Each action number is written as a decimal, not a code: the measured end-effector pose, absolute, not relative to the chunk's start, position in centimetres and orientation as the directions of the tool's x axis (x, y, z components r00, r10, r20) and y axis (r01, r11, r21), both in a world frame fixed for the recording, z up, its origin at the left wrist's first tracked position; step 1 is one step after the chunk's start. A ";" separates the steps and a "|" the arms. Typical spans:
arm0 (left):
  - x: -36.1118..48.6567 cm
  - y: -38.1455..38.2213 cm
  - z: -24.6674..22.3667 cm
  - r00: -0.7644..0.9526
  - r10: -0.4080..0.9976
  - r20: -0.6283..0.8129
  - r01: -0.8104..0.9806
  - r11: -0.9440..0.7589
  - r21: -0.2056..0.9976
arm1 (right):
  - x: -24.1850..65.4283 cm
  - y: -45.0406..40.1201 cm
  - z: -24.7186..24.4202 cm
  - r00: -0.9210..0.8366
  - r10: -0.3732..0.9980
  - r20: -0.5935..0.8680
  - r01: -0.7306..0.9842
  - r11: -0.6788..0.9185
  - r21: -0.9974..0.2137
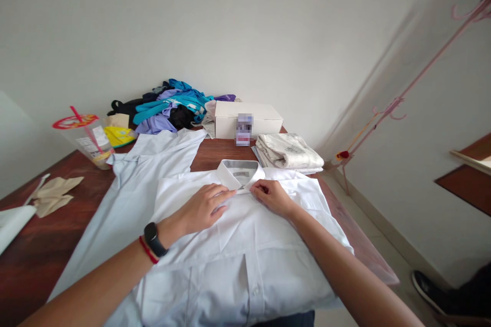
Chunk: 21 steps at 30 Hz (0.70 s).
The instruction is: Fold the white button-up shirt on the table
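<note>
A white button-up shirt (pixel 230 240) lies front up before me, its collar (pixel 253 166) standing at the far end with a label inside. My left hand (pixel 205 207) rests on the shirt's left chest, fingers stretched toward the collar's front and thumb apart. At the collar's right point, my right hand (pixel 273 196) has its fingers curled in a pinch on the cloth. Under the shirt's left side a pale blue-grey garment (pixel 134 204) is spread along the table. The shirt's lower end hangs toward my body, past the table edge.
On the wooden table (pixel 92 191) stand a plastic cup with straw (pixel 90 140), a clothes pile (pixel 172 104), a white box (pixel 261 117) and folded cloths (pixel 289 150). Brown paper (pixel 57 194) lies left. A pink coat stand (pixel 425 76) is right; a shoe (pixel 427 291) shows below.
</note>
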<state>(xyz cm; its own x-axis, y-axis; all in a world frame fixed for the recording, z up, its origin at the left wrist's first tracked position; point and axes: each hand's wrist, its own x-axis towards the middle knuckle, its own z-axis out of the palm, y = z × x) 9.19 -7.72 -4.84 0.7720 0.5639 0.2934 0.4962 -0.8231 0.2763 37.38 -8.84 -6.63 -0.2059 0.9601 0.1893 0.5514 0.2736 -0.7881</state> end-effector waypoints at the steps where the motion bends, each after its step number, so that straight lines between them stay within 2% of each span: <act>1: 9.2 -7.7 -4.8 0.777 0.556 0.296 0.484 -0.828 0.282 | 37.4 -8.8 -6.6 -0.210 0.959 0.189 0.563 0.277 -0.779; 9: 9.4 -7.7 -5.1 0.744 0.590 0.313 0.492 -0.802 0.339 | 37.3 -9.1 -6.1 -0.238 0.954 0.182 0.575 0.290 -0.765; 14: 9.4 -7.6 -5.2 0.776 0.545 0.317 0.447 -0.830 0.332 | 37.5 -9.0 -6.4 -0.299 0.942 0.155 0.550 0.303 -0.778; 21: 9.1 -7.9 -5.0 0.816 0.521 0.250 0.436 -0.839 0.326 | 37.7 -9.0 -6.7 -0.347 0.926 0.148 0.609 0.343 -0.715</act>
